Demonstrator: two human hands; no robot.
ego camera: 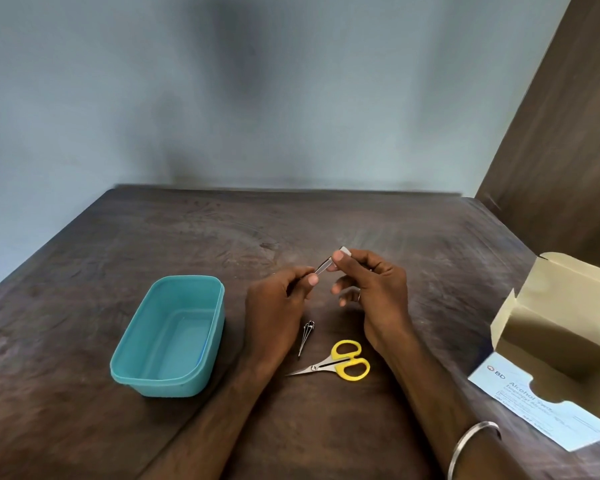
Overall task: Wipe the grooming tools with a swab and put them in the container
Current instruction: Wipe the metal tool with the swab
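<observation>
A slim metal tool [323, 266] is held above the bench [326, 220], the left hand [278, 299] pinching its near end while the right hand [371, 289] pinches a white swab [345, 251] around its far end. Below lie a second metal tool [307, 336] and yellow-handled scissors [336, 363]. The teal container [172, 336] sits to the left, an open swab box [555, 351] to the right.

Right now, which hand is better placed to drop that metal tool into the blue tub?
Probably the left hand. It already grips the metal tool, and the teal container sits on its side. The right hand pinches the swab and lies farther away.
</observation>
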